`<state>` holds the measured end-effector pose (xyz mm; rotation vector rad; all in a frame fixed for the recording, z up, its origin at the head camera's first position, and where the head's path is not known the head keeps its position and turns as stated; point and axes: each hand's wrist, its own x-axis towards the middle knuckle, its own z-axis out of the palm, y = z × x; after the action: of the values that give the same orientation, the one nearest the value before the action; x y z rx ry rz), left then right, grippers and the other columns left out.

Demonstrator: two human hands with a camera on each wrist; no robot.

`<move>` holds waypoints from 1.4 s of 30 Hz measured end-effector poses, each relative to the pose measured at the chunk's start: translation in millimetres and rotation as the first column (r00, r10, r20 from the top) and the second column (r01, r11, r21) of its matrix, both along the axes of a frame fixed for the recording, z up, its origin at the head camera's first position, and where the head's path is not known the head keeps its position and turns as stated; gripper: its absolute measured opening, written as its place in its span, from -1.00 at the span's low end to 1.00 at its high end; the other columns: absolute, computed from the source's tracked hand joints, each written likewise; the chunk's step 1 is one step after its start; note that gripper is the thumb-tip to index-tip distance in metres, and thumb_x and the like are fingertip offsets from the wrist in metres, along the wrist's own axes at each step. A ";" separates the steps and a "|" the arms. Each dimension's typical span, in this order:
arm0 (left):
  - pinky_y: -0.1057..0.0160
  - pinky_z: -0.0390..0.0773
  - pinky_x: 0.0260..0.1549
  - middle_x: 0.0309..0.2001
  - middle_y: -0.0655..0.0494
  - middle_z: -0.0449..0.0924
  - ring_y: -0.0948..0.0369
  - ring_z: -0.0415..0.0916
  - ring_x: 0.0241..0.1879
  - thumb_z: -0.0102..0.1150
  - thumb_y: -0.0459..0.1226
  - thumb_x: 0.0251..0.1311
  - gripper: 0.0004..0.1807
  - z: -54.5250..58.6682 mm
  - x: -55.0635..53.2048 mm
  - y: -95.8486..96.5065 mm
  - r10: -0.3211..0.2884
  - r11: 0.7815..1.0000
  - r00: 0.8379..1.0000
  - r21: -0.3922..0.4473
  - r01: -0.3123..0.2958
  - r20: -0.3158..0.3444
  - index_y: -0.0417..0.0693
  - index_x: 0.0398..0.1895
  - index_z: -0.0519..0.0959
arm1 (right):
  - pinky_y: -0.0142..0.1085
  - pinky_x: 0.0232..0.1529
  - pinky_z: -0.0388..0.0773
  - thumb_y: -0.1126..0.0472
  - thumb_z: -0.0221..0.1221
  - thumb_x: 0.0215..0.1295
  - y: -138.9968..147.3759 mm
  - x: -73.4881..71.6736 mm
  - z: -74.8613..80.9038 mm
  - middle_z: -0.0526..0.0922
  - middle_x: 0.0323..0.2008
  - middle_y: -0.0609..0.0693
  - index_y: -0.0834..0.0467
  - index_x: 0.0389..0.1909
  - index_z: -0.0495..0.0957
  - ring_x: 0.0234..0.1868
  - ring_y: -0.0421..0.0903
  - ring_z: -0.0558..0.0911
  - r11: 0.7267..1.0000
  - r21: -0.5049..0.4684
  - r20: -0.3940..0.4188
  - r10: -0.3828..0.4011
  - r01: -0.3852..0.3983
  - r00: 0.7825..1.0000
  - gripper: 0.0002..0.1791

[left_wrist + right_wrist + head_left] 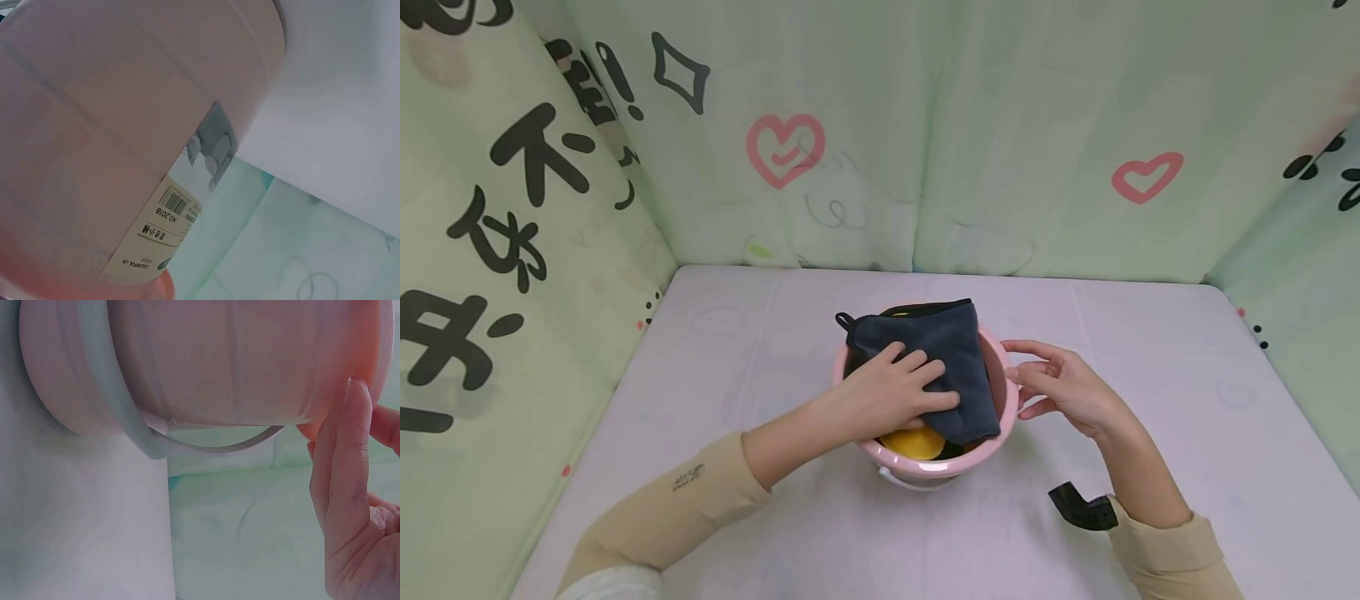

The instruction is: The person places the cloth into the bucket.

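A pink bucket [1009, 392] stands upright on the table, a folded dark blue cloth [966, 367] with black edging and a hanging loop lying across its top. My left hand [891, 390] rests on the cloth with fingers spread, reaching over the rim. Part of a smooth yellow thing [913, 444] shows beneath the cloth, the rest hidden. At the bucket's right side, my right hand [1063, 387] touches the rim with its fingertips. In the right wrist view, extended fingers [353, 444] lie against the bucket wall near the rim.
The bucket's pale handle [219, 449] hangs down its side, and a printed label [169, 219] is stuck on the wall. A pale, cloth-covered table [760, 517] is bordered by green printed curtains [880, 167]. A black strap [1082, 507] sticks out from the right sleeve.
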<state>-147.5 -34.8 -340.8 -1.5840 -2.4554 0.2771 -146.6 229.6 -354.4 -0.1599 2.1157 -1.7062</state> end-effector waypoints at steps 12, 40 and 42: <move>0.07 0.36 0.08 0.16 0.14 0.32 0.14 0.26 0.09 -0.08 0.08 0.25 -0.54 -5.3 -4.2 7.5 0.066 0.989 0.987 -0.138 -0.046 0.148 0.40 0.23 0.30 | -0.21 -0.45 0.63 0.25 0.10 0.26 -0.7 1.2 0.3 0.65 -0.44 -0.08 0.35 0.26 0.14 -0.52 -0.16 0.61 1.000 0.011 0.007 -0.009 0.009 1.000 -0.40; 0.01 0.16 0.23 0.30 0.14 0.13 0.13 0.10 0.23 -0.10 0.08 0.26 -0.42 -10.7 -9.6 20.1 0.184 0.936 0.925 -0.346 -0.061 0.333 0.38 0.35 0.12 | -0.21 -0.45 0.64 0.25 0.09 0.27 -0.5 1.1 1.4 0.67 -0.41 -0.08 0.35 0.26 0.14 -0.50 -0.15 0.62 1.000 0.003 -0.001 -0.001 0.001 1.000 -0.41; 0.03 0.17 0.22 0.27 0.13 0.16 0.13 0.10 0.21 -0.09 0.08 0.25 -0.42 -10.3 -10.0 18.8 0.180 0.940 0.925 -0.337 -0.060 0.335 0.37 0.34 0.13 | -0.21 -0.45 0.64 0.25 0.10 0.27 -1.0 0.9 1.3 0.66 -0.41 -0.08 0.34 0.26 0.14 -0.50 -0.15 0.62 1.000 0.004 0.001 -0.002 0.002 1.000 -0.40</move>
<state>-157.4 -16.0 -351.2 -1.7423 -2.9238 0.4646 -145.7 228.5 -353.1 -0.1561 2.1191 -1.7031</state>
